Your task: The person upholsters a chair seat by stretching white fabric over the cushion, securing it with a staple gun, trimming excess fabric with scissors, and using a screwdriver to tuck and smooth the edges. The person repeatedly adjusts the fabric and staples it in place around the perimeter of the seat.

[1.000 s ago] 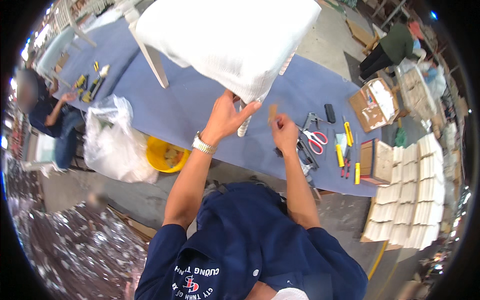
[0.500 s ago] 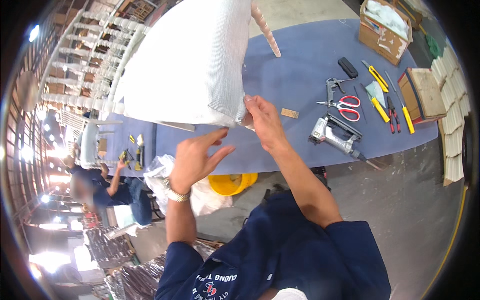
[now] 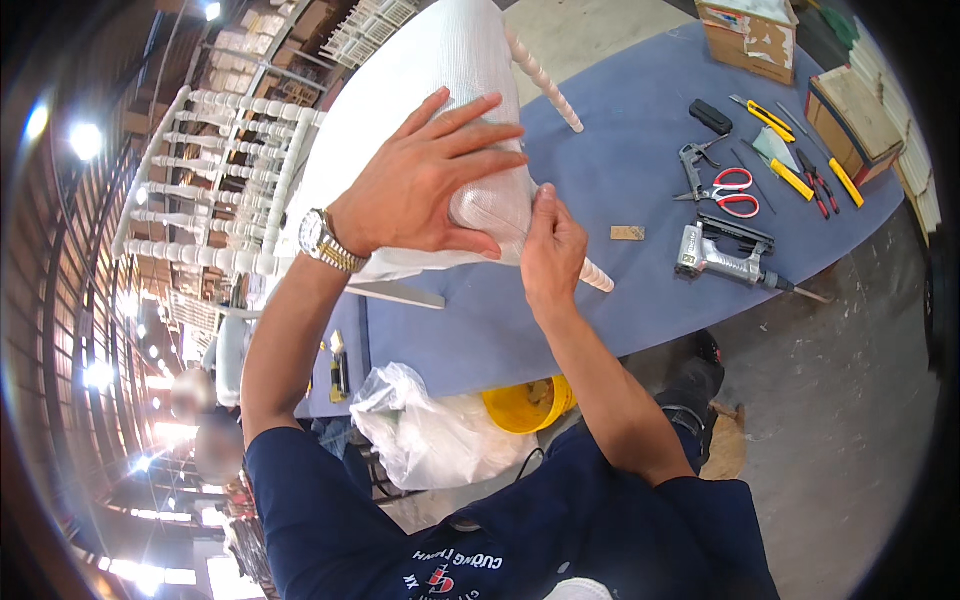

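A white chair with turned legs lies on its side on a blue-covered table, its padded seat (image 3: 365, 130) wrapped in white woven fabric. My left hand (image 3: 430, 180), with a metal-banded watch (image 3: 330, 242) at the wrist, is spread over the seat near its front corner, the fingers apart. At that corner's right edge, my right hand (image 3: 553, 245) grips the fabric cover (image 3: 505, 222) between thumb and curled fingers. One turned leg (image 3: 545, 80) juts out beyond the seat, and another leg (image 3: 597, 277) shows beside my right hand. The spindle back (image 3: 215, 240) extends to the left.
On the table's right lie a staple gun (image 3: 725, 258), red-handled scissors (image 3: 735, 192), an air blow gun (image 3: 692, 165), pliers (image 3: 820, 188), yellow-handled tools (image 3: 845, 183) and a small tan piece (image 3: 628, 233). Boxes (image 3: 750, 42) stand beyond. Below the near edge are a yellow bucket (image 3: 520, 405) and plastic bag (image 3: 425, 430).
My left hand has moved from below the seat's corner up onto its fabric and spread open. My right hand still grips the edge. The seat appears tilted, exposing another leg; the view has shifted.
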A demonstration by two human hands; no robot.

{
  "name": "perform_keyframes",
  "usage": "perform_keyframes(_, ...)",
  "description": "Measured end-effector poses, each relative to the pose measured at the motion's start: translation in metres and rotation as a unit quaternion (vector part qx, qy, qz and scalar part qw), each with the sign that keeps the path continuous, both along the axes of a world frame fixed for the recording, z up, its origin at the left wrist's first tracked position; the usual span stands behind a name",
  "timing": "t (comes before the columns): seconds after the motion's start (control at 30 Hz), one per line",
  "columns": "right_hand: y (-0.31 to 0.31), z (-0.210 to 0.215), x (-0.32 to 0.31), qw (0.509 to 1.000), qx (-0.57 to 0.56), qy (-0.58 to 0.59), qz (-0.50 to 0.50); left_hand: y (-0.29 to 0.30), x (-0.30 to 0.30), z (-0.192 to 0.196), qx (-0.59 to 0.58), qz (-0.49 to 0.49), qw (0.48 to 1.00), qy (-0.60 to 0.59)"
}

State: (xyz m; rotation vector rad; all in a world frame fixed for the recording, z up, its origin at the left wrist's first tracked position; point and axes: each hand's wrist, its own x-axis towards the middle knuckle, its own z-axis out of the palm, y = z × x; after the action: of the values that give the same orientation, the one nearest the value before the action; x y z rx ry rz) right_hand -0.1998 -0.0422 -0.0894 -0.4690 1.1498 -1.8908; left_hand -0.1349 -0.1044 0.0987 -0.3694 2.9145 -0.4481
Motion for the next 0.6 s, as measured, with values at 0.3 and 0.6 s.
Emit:
perform_keyframes(0.3, -0.004, -0.022, 0.006, 0.995, -0.042, 0.011, -0.089, 0.012, 0.007, -0.018, -0.02, -0.024, 0.998, 0.051)
perform_keyframes(0.6, 0.007, -0.01, 0.012, 0.996, -0.032, -0.066, -0.047, 0.023, 0.013, -0.026, -0.049, -0.019, 0.996, 0.079)
